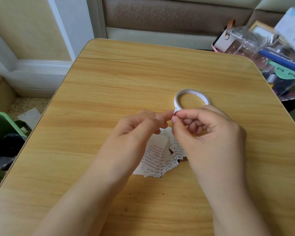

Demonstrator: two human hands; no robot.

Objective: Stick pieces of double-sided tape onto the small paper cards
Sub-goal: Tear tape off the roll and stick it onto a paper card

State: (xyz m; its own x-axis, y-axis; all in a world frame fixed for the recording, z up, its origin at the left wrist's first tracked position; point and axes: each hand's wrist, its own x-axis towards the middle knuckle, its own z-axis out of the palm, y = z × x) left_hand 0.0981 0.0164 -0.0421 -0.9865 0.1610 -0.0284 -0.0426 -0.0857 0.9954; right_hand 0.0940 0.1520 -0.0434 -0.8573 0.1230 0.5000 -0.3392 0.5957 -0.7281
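The thin white ring of double-sided tape [191, 97], light and floppy, lies on the wood-grain table [126, 79] while left hand [136, 126] and right hand [209, 130] pinch its free end above the printed paper cards [155, 155].

Soft, even daylight, fairly bright, no harsh glare. Faint shadows under the hands [169, 133] on the table [126, 79]. Centre sharp enough; clutter [276, 43] at upper right blurred. Wide-angle bend at frame edges, esp. table sides & lower corners.
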